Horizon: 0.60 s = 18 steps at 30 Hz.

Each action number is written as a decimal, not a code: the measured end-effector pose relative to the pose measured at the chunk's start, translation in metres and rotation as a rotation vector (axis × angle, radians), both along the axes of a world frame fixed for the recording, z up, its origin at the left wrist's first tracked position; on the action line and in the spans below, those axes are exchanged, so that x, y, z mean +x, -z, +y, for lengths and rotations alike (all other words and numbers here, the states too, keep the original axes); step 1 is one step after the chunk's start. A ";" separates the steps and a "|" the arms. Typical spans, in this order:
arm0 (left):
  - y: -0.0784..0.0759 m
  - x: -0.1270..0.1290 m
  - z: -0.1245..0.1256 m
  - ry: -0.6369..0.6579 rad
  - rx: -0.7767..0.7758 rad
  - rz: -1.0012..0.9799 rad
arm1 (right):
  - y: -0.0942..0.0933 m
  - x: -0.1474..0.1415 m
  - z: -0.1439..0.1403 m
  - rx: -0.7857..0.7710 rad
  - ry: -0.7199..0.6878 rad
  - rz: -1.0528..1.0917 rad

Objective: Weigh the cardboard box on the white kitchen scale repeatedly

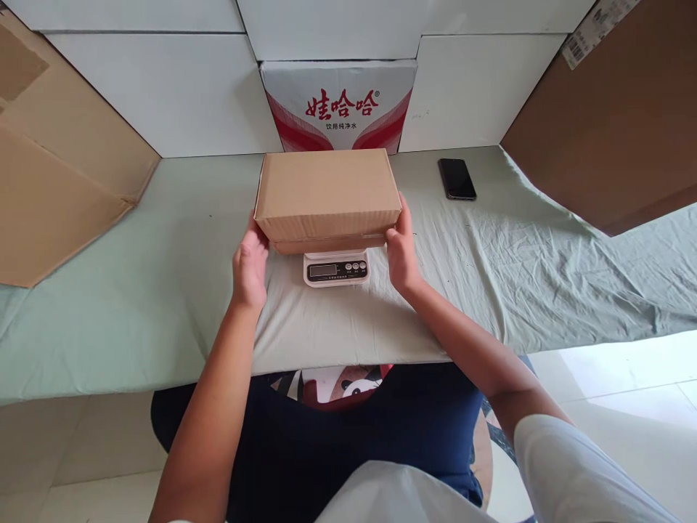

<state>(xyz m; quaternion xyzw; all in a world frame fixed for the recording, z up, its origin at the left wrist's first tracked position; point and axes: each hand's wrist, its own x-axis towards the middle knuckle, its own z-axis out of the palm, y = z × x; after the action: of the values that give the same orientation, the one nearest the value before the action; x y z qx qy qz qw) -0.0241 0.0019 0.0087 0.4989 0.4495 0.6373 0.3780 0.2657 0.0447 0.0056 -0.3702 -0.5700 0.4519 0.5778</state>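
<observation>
A closed brown cardboard box (329, 185) sits over a small white digital kitchen scale (336, 280); only the scale's front, with its dark display and round buttons, shows beneath it. Whether the box's full weight rests on the scale I cannot tell. My left hand (251, 265) grips the box at its left side, fingers partly hidden behind the edge. On the opposite side my right hand (401, 250) holds the right front corner, thumb in front and fingers up along the side. The scale's display looks blank.
A black smartphone (457, 179) lies to the right on the green cloth-covered table (179, 305). Behind stand white boxes (163, 94) and a red-and-white printed carton (340, 76). Large cardboard panels flank the left (65, 167) and right (621, 116) sides.
</observation>
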 end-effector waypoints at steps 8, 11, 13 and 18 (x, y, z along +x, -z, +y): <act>0.002 -0.023 0.010 -0.232 0.038 -0.105 | 0.007 0.031 0.029 -0.070 0.172 0.112; 0.006 -0.016 0.012 -0.198 0.023 -0.081 | 0.013 0.024 0.028 -0.080 0.149 0.130; 0.011 -0.014 0.013 -0.179 0.028 -0.080 | 0.018 0.018 0.025 -0.072 0.128 0.102; 0.020 -0.017 0.015 -0.120 0.024 0.013 | 0.027 0.007 0.021 -0.079 0.114 0.104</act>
<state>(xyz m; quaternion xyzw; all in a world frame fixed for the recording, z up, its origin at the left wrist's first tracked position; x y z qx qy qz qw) -0.0416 0.0174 -0.0116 0.4797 0.4733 0.6611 0.3300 0.2727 0.0660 -0.0219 -0.4007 -0.4990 0.4589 0.6163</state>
